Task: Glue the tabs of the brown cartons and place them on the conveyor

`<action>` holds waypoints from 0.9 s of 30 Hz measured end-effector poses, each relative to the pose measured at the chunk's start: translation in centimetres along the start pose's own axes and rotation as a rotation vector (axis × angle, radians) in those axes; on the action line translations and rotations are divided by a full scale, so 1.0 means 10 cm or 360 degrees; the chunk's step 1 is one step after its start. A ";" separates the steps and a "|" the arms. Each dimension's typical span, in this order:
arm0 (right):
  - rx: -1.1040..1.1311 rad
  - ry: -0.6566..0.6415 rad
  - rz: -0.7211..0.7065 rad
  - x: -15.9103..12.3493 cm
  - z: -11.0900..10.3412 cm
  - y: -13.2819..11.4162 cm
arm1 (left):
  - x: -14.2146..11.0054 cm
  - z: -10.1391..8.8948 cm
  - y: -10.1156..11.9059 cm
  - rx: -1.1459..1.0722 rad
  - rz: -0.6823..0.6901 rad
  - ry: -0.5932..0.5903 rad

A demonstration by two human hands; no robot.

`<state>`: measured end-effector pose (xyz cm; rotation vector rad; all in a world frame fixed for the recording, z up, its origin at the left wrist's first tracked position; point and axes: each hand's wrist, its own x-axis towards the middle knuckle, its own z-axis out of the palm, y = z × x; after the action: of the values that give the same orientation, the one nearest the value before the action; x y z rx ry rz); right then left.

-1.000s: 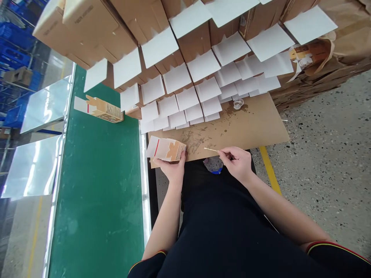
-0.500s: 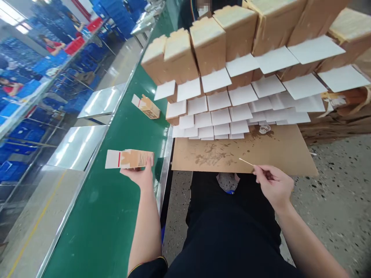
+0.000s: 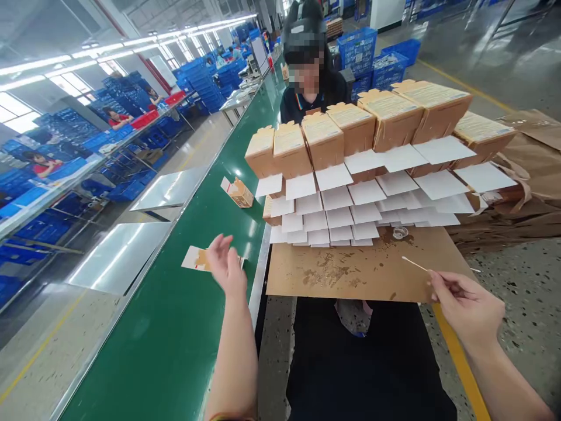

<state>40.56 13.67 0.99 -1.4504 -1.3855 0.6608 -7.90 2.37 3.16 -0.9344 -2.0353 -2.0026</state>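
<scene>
My left hand (image 3: 227, 266) is open above the green belt, fingers apart. Beneath and partly behind it lies a small carton (image 3: 196, 258) with a white flap and a red stripe, half hidden by the hand. In my right hand (image 3: 467, 304) a cotton swab (image 3: 414, 263) is pinched, its white tip pointing left over the cardboard sheet (image 3: 289, 275). Dark wet marks stain that sheet. A small clear dish (image 3: 400, 233) stands on it near the stacked cartons (image 3: 324, 143), whose white flaps stick out toward me in rows.
Another carton (image 3: 239, 193) lies farther up the green belt (image 3: 153, 345). Across the stack sits a person (image 3: 307, 76) in a dark shirt. Brown paper or cardboard (image 3: 526, 222) is piled at the right. Metal side plates (image 3: 123, 254) flank the belt's left edge; blue crates (image 3: 357, 49) stand behind.
My left hand has carried the carton left onto the green belt and let go of it. My right hand still holds the swab, now farther right. The view has tilted up, showing the person opposite.
</scene>
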 end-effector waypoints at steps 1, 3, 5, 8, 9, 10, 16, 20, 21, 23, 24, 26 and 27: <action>0.0004 0.0009 -0.0019 0.02 0.00 -0.02 | 0.18 0.27 0.06 -0.0023 -0.0155 -0.0098; 0.0009 0.0042 -0.0071 0.05 0.00 -0.05 | 0.55 0.79 0.13 0.0029 -0.0588 -0.0364; 0.0003 0.0092 -0.0161 0.03 -0.02 -0.07 | 0.82 1.18 0.15 0.0096 -0.0967 -0.0678; -0.0007 0.0152 -0.0295 -0.05 -0.10 -0.03 | 0.95 1.40 0.10 0.0119 -0.1162 -0.0977; -0.0010 0.0164 -0.0310 -0.08 -0.13 -0.01 | 0.94 1.39 0.08 0.0107 -0.1156 -0.0994; -0.0013 0.0174 -0.0301 -0.11 -0.17 0.01 | 0.93 1.35 0.05 0.0094 -0.1139 -0.0971; 0.0032 0.0163 -0.0034 -0.03 -0.28 0.06 | 0.90 1.12 -0.08 0.0072 -0.1077 -0.0547; 0.0032 0.0175 0.0008 0.11 -0.27 -0.01 | 1.01 0.98 -0.19 0.0100 -0.0946 -0.0423; 0.0028 0.0189 0.0014 0.12 -0.27 -0.03 | 1.07 0.85 -0.23 0.0160 -0.0837 -0.0315; 0.0039 0.0222 0.0040 0.10 -0.31 -0.03 | 1.19 0.47 -0.28 0.0334 -0.0633 -0.0027; 0.0056 0.0239 0.0057 0.08 -0.33 -0.03 | 1.25 0.24 -0.31 0.0425 -0.0565 0.0110; 0.0098 0.0260 0.0105 0.02 -0.38 0.00 | 1.31 -0.19 -0.39 0.0525 -0.0574 0.0207; 0.0111 0.0269 0.0132 -0.01 -0.40 0.01 | 1.31 -0.35 -0.44 0.0542 -0.0611 0.0170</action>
<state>44.19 12.51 2.33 -1.4790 -1.1665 0.6178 -21.72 3.76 6.42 -0.3854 -2.5315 -1.7220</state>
